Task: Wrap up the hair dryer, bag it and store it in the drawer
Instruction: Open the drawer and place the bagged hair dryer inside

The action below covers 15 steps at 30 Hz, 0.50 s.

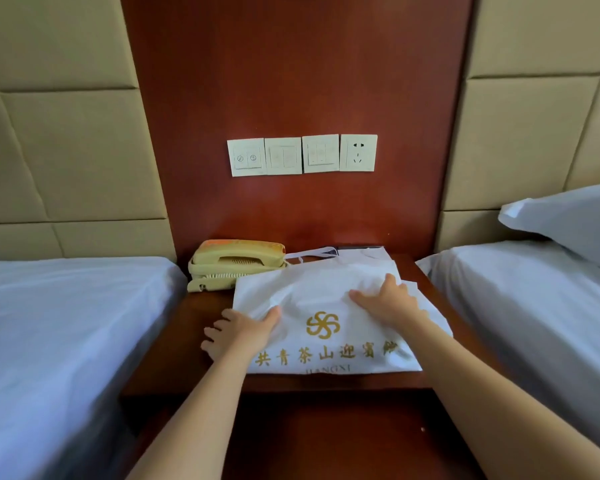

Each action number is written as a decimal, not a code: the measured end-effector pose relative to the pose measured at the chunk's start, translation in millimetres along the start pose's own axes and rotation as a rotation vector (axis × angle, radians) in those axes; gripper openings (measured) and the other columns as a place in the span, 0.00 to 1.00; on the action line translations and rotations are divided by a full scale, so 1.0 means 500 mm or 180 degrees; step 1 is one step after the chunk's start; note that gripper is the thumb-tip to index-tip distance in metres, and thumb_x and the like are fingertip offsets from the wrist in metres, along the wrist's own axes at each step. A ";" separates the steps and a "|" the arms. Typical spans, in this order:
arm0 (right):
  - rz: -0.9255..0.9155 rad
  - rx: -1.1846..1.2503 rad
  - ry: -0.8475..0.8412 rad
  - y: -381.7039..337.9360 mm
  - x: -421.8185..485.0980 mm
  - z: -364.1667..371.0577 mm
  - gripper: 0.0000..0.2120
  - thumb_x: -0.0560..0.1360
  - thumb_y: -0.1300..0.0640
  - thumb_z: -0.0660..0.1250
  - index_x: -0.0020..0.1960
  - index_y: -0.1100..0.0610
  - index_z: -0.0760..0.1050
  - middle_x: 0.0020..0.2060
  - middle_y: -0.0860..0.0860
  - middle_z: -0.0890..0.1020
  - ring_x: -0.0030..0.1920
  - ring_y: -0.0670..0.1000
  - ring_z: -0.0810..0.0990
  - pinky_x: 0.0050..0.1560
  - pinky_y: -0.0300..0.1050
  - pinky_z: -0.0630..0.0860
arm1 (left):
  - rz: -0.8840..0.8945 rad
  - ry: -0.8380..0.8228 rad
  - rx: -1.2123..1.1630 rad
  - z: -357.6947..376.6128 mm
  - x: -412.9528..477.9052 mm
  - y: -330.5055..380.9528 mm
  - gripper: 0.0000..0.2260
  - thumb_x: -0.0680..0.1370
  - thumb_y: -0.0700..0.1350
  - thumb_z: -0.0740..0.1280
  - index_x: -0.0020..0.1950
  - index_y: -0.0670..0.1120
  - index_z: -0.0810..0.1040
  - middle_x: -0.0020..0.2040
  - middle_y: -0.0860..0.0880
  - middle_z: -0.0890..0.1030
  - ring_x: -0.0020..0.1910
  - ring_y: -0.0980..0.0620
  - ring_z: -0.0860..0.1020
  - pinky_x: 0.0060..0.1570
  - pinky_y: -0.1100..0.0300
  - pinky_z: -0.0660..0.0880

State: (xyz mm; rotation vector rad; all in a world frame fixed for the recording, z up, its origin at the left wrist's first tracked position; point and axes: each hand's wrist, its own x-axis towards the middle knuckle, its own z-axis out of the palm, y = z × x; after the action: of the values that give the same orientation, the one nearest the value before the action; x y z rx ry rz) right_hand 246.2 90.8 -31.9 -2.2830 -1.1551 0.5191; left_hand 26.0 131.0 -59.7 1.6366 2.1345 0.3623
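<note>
A white bag (pixel 326 292) with a gold flower logo and gold lettering lies on the dark wooden nightstand (pixel 174 341), bulging in the middle. The hair dryer is not visible. My left hand (pixel 238 332) holds the bag's left edge, thumb on top and fingers curled at the side. My right hand (pixel 385 301) lies flat on the right part of the bag, fingers spread and pressing the fabric. The bag's white drawstring (pixel 309 254) trails toward the wall.
A yellowed telephone (pixel 236 263) stands at the back left of the nightstand, touching the bag. Beds with white sheets flank it, left (pixel 66 323) and right (pixel 534 306), the right one with a pillow (pixel 575 220). Switches and a socket (pixel 358 153) are on the wall panel.
</note>
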 end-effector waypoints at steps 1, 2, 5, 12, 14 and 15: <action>0.0062 0.0028 0.0033 0.001 -0.001 -0.002 0.47 0.68 0.31 0.63 0.75 0.55 0.49 0.75 0.58 0.57 0.73 0.64 0.56 0.71 0.64 0.54 | 0.0013 0.0069 -0.0086 0.001 0.001 0.000 0.49 0.68 0.76 0.52 0.76 0.40 0.53 0.74 0.41 0.62 0.72 0.40 0.60 0.68 0.46 0.59; 0.0122 0.0065 0.0057 0.003 -0.005 -0.004 0.48 0.67 0.30 0.64 0.76 0.55 0.48 0.75 0.58 0.55 0.74 0.64 0.53 0.72 0.64 0.52 | 0.0026 0.0137 -0.0171 -0.001 -0.001 0.000 0.50 0.68 0.75 0.55 0.75 0.40 0.54 0.73 0.41 0.63 0.72 0.41 0.61 0.68 0.47 0.60; 0.0204 0.0151 0.0125 0.010 -0.012 -0.008 0.52 0.65 0.29 0.64 0.76 0.54 0.47 0.76 0.57 0.53 0.75 0.64 0.51 0.72 0.64 0.49 | -0.0078 0.0056 -0.0458 -0.019 0.001 0.003 0.49 0.65 0.73 0.63 0.73 0.41 0.58 0.72 0.42 0.65 0.71 0.42 0.61 0.67 0.48 0.61; 0.0350 0.0100 0.0378 0.021 -0.025 -0.012 0.57 0.61 0.26 0.64 0.77 0.53 0.42 0.76 0.59 0.41 0.74 0.67 0.45 0.72 0.66 0.46 | 0.0099 -0.0693 -0.1064 -0.031 0.040 0.011 0.56 0.51 0.70 0.73 0.72 0.43 0.65 0.70 0.44 0.69 0.67 0.42 0.69 0.65 0.50 0.69; 0.0393 0.0287 0.0282 0.024 -0.016 -0.016 0.60 0.60 0.26 0.66 0.76 0.53 0.40 0.76 0.59 0.40 0.74 0.67 0.47 0.72 0.65 0.51 | 0.0225 -0.0778 -0.1181 -0.040 0.033 0.012 0.43 0.66 0.60 0.74 0.72 0.40 0.64 0.71 0.42 0.68 0.68 0.42 0.69 0.59 0.55 0.69; 0.0419 0.0390 0.0204 0.025 -0.012 -0.018 0.61 0.58 0.26 0.67 0.76 0.53 0.40 0.76 0.59 0.40 0.74 0.67 0.50 0.71 0.65 0.54 | 0.0213 -0.0801 -0.1220 -0.038 0.039 0.012 0.40 0.69 0.57 0.74 0.73 0.39 0.63 0.71 0.42 0.68 0.68 0.42 0.69 0.57 0.55 0.69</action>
State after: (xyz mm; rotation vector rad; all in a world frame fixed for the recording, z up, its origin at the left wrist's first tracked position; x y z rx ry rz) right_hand 255.4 77.0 -31.7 -2.2624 -0.9214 0.5466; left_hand 17.9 152.3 -43.7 1.4478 1.7055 0.5201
